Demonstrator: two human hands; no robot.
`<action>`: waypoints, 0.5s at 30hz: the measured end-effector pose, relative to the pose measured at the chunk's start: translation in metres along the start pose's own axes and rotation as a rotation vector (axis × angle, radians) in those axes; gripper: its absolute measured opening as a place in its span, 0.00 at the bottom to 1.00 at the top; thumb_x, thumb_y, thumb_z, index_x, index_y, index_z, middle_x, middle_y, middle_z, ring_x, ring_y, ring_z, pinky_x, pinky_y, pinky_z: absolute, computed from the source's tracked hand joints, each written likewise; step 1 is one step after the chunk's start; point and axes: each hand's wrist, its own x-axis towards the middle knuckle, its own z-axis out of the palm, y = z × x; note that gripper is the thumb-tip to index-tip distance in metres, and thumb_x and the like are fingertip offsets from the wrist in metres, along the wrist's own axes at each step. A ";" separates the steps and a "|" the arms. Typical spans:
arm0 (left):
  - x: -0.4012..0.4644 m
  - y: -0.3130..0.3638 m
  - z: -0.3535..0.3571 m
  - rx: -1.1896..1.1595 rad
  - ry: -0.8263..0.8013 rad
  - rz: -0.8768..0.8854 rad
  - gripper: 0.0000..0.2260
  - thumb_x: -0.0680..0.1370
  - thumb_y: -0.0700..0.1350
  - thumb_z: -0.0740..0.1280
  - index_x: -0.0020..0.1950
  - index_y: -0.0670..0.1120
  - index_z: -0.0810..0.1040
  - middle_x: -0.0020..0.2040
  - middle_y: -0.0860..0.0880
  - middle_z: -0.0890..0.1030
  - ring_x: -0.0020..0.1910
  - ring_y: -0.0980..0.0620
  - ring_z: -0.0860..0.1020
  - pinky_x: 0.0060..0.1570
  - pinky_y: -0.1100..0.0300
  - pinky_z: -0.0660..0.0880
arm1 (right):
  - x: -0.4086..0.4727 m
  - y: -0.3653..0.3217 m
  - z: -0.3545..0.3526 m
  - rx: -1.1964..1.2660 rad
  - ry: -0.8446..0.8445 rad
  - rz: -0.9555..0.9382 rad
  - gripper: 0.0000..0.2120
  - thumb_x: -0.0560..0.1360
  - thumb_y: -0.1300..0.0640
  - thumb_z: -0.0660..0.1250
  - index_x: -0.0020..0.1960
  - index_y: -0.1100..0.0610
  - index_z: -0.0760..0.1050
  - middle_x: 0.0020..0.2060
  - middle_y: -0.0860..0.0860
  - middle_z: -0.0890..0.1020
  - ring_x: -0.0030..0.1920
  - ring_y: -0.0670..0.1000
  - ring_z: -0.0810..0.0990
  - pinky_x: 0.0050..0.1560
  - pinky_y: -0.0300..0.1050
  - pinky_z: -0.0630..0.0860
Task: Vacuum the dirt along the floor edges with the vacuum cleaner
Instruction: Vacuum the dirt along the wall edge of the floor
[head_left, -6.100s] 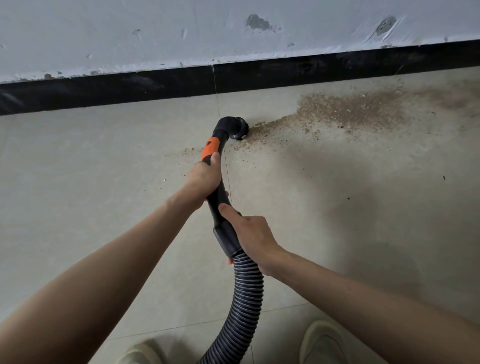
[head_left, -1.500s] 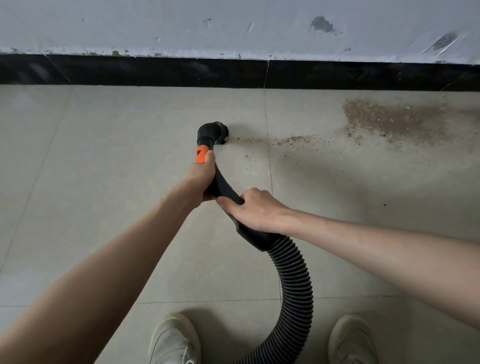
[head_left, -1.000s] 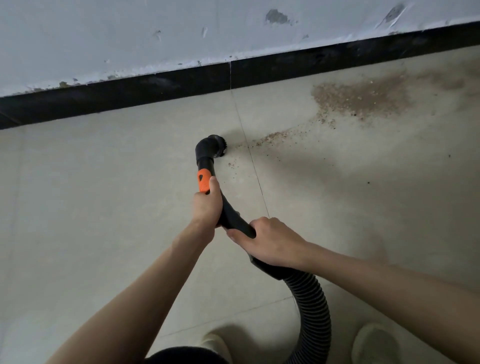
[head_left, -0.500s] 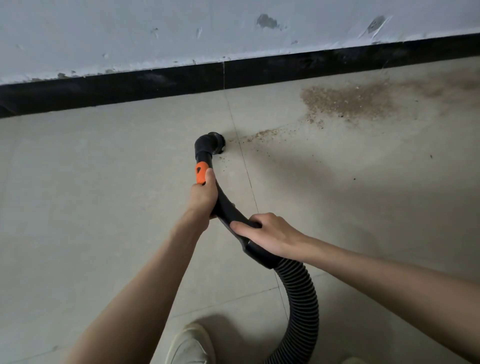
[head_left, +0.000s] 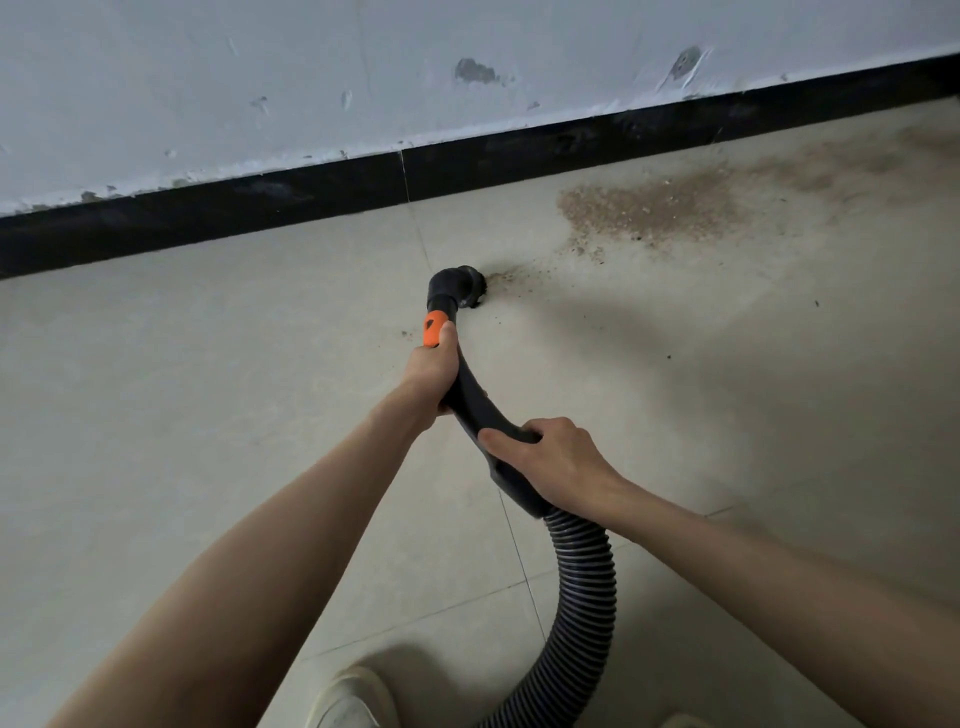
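- Black plastic vacuum nozzle (head_left: 457, 288) with a bent elbow, mouth down on the pale beige tiled floor (head_left: 208, 395), a little out from the glossy black skirting board (head_left: 218, 213) and just past the tile joint that runs away from that board.
- Thin trail of brown grit (head_left: 511, 275) touching the nozzle mouth on the side away from the left arm; main patch of loose sandy brown dirt (head_left: 649, 208) further along the skirting board, close to it, not yet reached.
- Left hand (head_left: 431, 374) wrapped round the curved black handle tube (head_left: 480, 410), thumb up against the orange plastic collar (head_left: 434, 330): grip closed on the tube.
- Right hand (head_left: 550, 460) further back, fingers curled over the tube just ahead of the ribbed grey-black flexible hose (head_left: 582, 597): grip closed as well.
- To do well, probably: mouth kept flat on the tile, slow sweep along the grit trail toward the big patch, then a pass tight against the skirting board; hose left slack so no tug lifts the mouth.
- Smooth matt tile, fine granular dirt, hard shiny skirting, scuffed white painted wall (head_left: 311, 78) above it.
- Tip of a light-coloured shoe (head_left: 348, 696) at the frame's lower edge, well back from the skirting board.
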 end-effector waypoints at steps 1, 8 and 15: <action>0.001 0.000 0.004 -0.001 -0.001 0.001 0.18 0.80 0.57 0.55 0.44 0.43 0.67 0.49 0.40 0.76 0.53 0.37 0.79 0.54 0.42 0.77 | 0.001 0.003 -0.002 0.003 0.000 0.004 0.23 0.69 0.34 0.66 0.33 0.54 0.72 0.30 0.47 0.78 0.28 0.46 0.77 0.29 0.38 0.69; 0.007 0.012 0.031 0.021 0.003 0.014 0.17 0.80 0.57 0.55 0.41 0.45 0.64 0.56 0.38 0.77 0.54 0.38 0.79 0.55 0.43 0.77 | 0.014 0.016 -0.025 0.069 0.021 0.021 0.23 0.69 0.36 0.68 0.33 0.55 0.72 0.29 0.48 0.78 0.29 0.46 0.76 0.31 0.38 0.70; 0.017 0.023 0.065 0.064 -0.031 0.022 0.16 0.79 0.57 0.56 0.42 0.45 0.65 0.53 0.39 0.76 0.56 0.38 0.79 0.56 0.42 0.77 | 0.029 0.036 -0.044 0.141 0.037 0.083 0.25 0.68 0.36 0.68 0.37 0.59 0.76 0.30 0.51 0.79 0.29 0.48 0.76 0.32 0.40 0.71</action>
